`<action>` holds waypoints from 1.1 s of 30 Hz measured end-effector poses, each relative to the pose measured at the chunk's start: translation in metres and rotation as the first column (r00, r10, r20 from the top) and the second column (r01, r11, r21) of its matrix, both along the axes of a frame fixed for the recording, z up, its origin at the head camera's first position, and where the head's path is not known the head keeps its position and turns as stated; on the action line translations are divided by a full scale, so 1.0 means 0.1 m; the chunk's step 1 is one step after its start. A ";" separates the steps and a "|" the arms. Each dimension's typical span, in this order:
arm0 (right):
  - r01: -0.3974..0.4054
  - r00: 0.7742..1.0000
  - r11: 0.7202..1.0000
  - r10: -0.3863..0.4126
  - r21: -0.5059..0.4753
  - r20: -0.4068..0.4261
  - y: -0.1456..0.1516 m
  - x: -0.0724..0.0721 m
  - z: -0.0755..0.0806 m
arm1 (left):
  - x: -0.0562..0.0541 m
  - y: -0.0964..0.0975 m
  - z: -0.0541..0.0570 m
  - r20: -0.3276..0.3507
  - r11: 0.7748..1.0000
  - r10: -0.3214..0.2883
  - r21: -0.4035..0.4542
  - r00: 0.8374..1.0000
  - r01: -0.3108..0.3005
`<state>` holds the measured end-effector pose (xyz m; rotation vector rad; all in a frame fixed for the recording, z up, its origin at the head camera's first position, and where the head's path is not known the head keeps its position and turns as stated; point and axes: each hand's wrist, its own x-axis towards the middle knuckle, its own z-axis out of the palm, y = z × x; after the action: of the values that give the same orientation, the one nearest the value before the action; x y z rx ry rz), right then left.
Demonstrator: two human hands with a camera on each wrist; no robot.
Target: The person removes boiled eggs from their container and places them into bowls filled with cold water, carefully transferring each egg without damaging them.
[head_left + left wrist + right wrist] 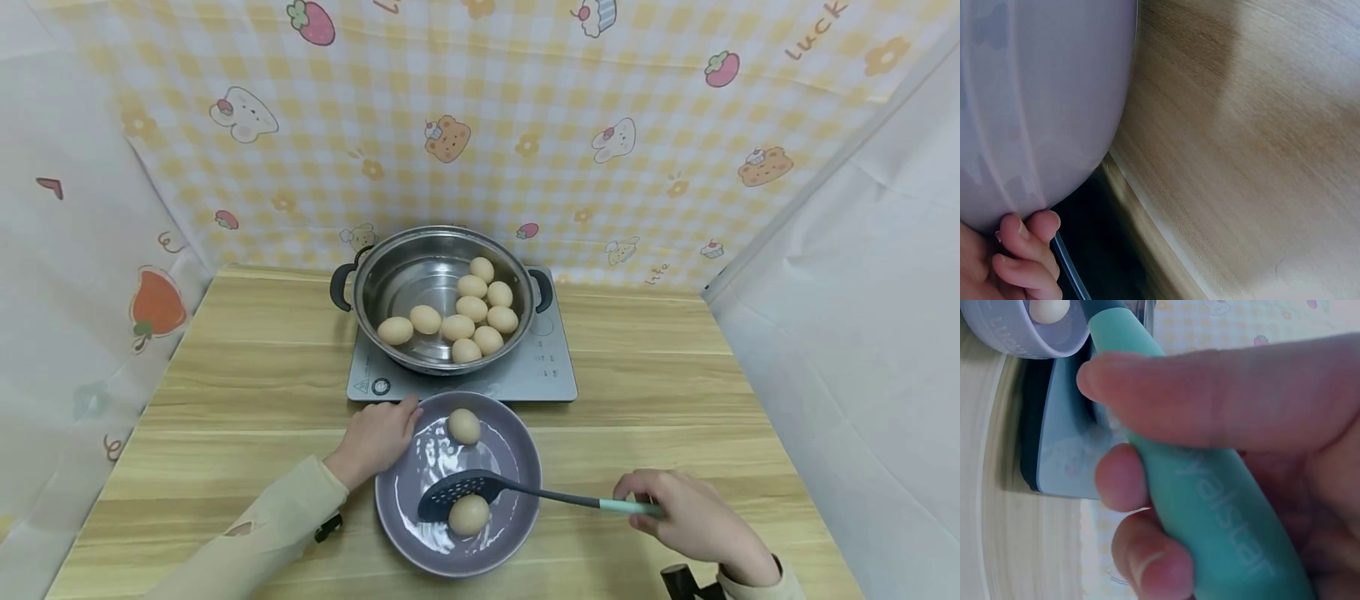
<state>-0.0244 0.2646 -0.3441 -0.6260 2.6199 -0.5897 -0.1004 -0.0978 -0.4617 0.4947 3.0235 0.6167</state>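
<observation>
A purple-grey plate (pixel 513 533) stands in front of the cooker with two eggs in it. My left hand (pixel 378 442) grips its far left rim; in the left wrist view the fingers (pixel 1029 253) curl against the plate's edge. My right hand (pixel 686 512) holds a skimmer by its mint-green handle (pixel 1210 512), fingers and thumb wrapped round it. The skimmer's dark perforated head (pixel 442 493) is low over the plate, tilted. One egg (pixel 468 515) lies right at the head's near edge, and another egg (pixel 463 426) sits toward the far side of the plate.
A steel pot (pixel 397 271) with two black handles holds several eggs (pixel 471 309), mostly on its right side. It stands on a flat grey induction cooker (pixel 525 383). Patterned cloth (pixel 525 100) hangs behind the wooden table (pixel 247 392), with white sheets at both sides.
</observation>
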 end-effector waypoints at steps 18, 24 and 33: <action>-0.026 0.992 0.977 -0.001 -0.214 -0.123 0.05 -0.11 0.02 | -0.01 -0.01 0.00 -0.008 1.000 -0.011 0.003 1.000 0.011; -0.043 0.999 0.941 0.031 -0.336 -0.040 0.07 -0.27 0.08 | 0.01 -0.02 -0.01 -0.022 1.000 -0.008 -0.003 1.000 0.008; 0.054 0.997 0.937 -0.030 -0.345 0.077 -0.19 -0.60 0.19 | 0.01 0.00 -0.02 -0.073 1.000 -0.008 0.002 0.997 0.008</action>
<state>-0.0846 0.2455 -0.3253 -0.6383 2.4861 -1.0832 -0.0995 -0.0981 -0.4633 0.5406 3.0882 0.6145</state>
